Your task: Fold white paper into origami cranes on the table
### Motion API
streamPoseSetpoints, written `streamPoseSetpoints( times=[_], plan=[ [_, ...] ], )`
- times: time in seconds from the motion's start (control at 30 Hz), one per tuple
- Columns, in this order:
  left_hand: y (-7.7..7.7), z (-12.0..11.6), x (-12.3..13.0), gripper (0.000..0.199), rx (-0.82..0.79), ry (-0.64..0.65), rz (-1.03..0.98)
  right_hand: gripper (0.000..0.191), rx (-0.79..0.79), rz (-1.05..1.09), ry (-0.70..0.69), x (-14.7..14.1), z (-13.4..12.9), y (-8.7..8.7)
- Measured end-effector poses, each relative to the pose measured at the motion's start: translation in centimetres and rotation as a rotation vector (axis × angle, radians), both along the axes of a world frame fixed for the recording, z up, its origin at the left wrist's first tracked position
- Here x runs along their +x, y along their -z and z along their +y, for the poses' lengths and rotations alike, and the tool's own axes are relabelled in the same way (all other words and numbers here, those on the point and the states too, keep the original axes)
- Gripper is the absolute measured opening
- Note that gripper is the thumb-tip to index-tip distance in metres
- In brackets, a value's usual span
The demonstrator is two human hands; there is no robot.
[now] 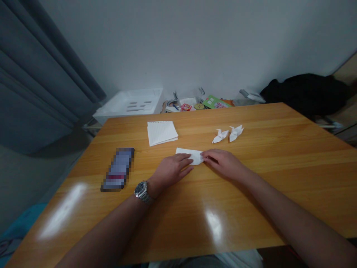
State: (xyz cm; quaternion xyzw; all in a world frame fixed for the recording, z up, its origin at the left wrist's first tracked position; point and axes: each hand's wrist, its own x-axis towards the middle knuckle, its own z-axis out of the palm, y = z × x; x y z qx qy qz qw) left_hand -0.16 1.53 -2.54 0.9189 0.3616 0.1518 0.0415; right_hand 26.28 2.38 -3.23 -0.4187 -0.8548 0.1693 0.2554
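Observation:
A folded piece of white paper point(196, 158) lies flat on the wooden table point(178, 219) between my hands. My left hand point(173, 169) rests over its left part, fingers a little apart and pressing on it; a metal watch point(141, 190) is on that wrist. At the paper's right end, my right hand point(221, 162) pinches the edge between thumb and fingertips. Two folded white paper birds, one point(220, 136) beside the other point(235, 133), sit behind my right hand. A stack of lined paper point(161, 133) lies behind my left hand.
A phone point(118, 169), blurred out, lies on the table's left side. Beyond the back edge are a white plastic tray point(131, 102), a green booklet point(214, 102) and small packets. Black cloth point(306, 93) is heaped at the back right; a grey curtain point(41, 63) hangs at left.

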Motion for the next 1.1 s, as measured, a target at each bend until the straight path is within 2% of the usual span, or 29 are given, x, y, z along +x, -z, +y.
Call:
streamPoseSetpoints(
  times=[0.33,0.6,1.1],
  plan=[
    [-0.42,-0.34,0.47,0.038,-0.032,0.153,0.006,0.019,0.017,0.028,0.03,-0.6,-0.15,-0.96],
    [-0.4,-0.49,0.54,0.037,-0.061,0.184,0.003,0.016,0.022,0.051,0.041,-0.5,0.11,-0.67],
    [-0.88,-0.76,0.74,0.047,-0.075,0.188,0.039,0.006,-0.01,0.092,0.168,-0.9,0.38,-0.17]
  ],
)
